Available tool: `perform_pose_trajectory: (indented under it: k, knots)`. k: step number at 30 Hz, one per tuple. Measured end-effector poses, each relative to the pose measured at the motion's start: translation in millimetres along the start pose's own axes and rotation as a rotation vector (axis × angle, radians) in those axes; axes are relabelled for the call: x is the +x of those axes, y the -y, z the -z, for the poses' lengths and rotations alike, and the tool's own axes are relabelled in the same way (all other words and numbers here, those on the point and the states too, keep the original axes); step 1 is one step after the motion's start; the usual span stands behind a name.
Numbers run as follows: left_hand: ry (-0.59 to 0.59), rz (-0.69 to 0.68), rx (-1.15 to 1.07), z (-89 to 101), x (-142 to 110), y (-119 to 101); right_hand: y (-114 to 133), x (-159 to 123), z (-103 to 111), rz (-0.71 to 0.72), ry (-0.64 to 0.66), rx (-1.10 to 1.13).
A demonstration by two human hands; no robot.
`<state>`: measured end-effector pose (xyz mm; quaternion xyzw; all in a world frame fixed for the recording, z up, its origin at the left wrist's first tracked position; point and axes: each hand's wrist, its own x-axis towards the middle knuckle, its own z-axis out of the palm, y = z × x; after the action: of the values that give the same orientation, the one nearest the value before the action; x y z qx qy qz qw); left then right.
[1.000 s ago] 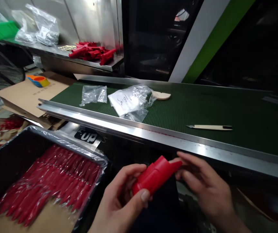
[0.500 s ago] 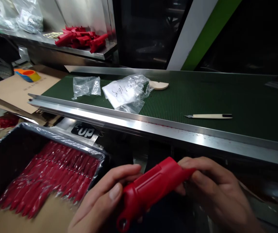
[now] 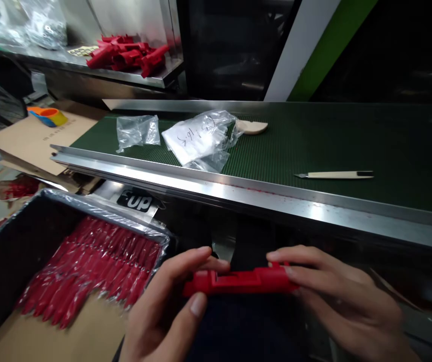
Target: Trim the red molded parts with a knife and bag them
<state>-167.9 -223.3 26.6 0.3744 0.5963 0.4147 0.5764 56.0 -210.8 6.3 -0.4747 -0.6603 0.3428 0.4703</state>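
A red moulded plastic part [image 3: 244, 281], long with a rectangular recess along its side, lies level between my two hands below the conveyor's front rail. My left hand [image 3: 174, 306] is closed around its left end, thumb on the near side and fingers over the far side. At the other end, my right hand [image 3: 336, 291] grips the part with its fingertips, beside a small raised tab. The hidden underside cannot be made out. Left of my left hand, a dark box [image 3: 23, 251] lined with clear plastic holds rows of bagged red parts [image 3: 98, 261] on cardboard.
A craft knife [image 3: 332, 175] lies on the green conveyor belt [image 3: 276, 156], with a marked plastic bag [image 3: 196, 138], a clear bag [image 3: 138, 131] and a beige half-round piece [image 3: 252, 126]. Loose red parts [image 3: 127, 54] are heaped on a metal shelf. Cardboard [image 3: 46, 143] supports an orange, yellow and blue object [image 3: 50, 115].
The red part has turned from a slant to nearly level, and another side of it now faces me. Both hands still hold its ends. The view has shifted slightly.
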Motion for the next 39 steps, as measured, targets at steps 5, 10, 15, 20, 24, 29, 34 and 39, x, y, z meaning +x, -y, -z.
perform_pose_trajectory:
  k: [5,10,15,20,24,29,34,39]
  knots:
    - [0.081,-0.08,0.065,10.4,4,12,-7,-2,-5,0.035,0.017,-0.094]
    - [0.104,-0.071,0.009,12.4,8,15,-16,-8,6,0.12,0.116,-0.176]
    - [0.149,-0.061,-0.116,14.4,18,21,-19,-8,3,0.05,0.089,-0.167]
    - [0.346,0.063,-0.463,18.5,32,28,-27,-14,-2,-0.269,0.044,-0.013]
    - [0.357,0.091,-0.536,18.6,36,32,-31,-19,-7,-0.559,0.065,0.294]
    - [0.295,0.1,-0.461,18.4,38,37,-19,-8,-18,-0.742,0.012,0.534]
    - [0.208,0.117,-0.309,24.5,43,37,-16,3,-25,-0.763,0.049,0.626]
    - [0.066,-0.143,0.298,37.9,49,43,-19,5,-33,-0.629,0.087,0.419]
